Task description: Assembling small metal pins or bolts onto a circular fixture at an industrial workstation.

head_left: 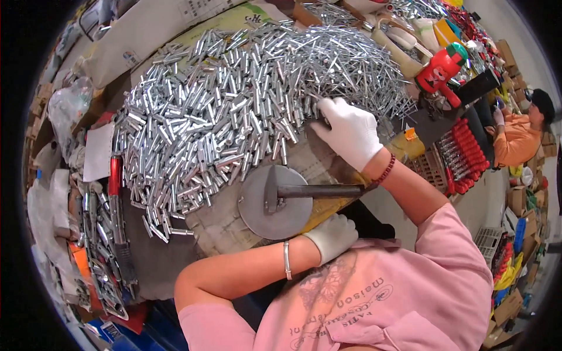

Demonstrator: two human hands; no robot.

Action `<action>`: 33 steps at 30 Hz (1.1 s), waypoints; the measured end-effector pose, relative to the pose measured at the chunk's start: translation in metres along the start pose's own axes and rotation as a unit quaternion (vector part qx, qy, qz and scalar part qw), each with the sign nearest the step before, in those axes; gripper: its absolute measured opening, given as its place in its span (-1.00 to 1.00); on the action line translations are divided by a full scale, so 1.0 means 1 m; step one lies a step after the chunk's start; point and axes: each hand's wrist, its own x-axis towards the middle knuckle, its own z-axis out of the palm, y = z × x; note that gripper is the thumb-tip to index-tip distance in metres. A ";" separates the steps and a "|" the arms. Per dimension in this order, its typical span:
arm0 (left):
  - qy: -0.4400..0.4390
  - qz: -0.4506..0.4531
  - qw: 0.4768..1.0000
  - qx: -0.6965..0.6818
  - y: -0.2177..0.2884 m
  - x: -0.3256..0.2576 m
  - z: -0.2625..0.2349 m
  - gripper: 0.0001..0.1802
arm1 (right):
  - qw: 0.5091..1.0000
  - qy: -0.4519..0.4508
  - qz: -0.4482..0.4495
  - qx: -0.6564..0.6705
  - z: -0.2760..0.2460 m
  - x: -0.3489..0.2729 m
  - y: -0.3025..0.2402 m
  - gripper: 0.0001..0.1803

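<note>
My right hand [350,131], in a white glove, reaches into the heap of metal parts where short silver tubes [216,111] meet thin silver rods [351,58]. Its thumb stands apart from the fingers, whose tips touch the parts. My left hand [333,237], also gloved, rests at the bench's near edge with fingers curled; whatever they may hold is hidden. Between the hands and the tubes, a hammer [319,191] lies across a round grey metal disc [252,205], its head on the disc and its handle pointing right.
Red-handled tools [465,155] fill a brown basket [430,169] at the right. A red and green bottle-shaped container [440,69] stands at the far right. Long metal tools [108,234] lie at the left. Another person in orange [521,140] sits farther right.
</note>
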 end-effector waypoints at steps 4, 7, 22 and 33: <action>-0.002 -0.006 0.999 -0.031 -0.001 0.001 0.002 -0.85 | 0.999 0.026 0.036 -0.011 0.015 -0.001 -0.001 -0.73; -0.009 -0.006 0.999 -0.030 -0.001 0.002 0.003 -0.84 | 0.999 0.024 0.043 -0.012 0.006 -0.009 0.005 -0.80; 0.016 -0.020 0.997 -0.071 -0.003 -0.004 0.004 -0.86 | 0.908 -0.128 -0.009 0.398 -0.052 -0.001 -0.052 -0.79; -0.016 0.004 1.000 -0.025 0.000 -0.001 0.000 -0.87 | 0.876 0.216 -0.192 0.386 -0.030 0.080 -0.071 -0.66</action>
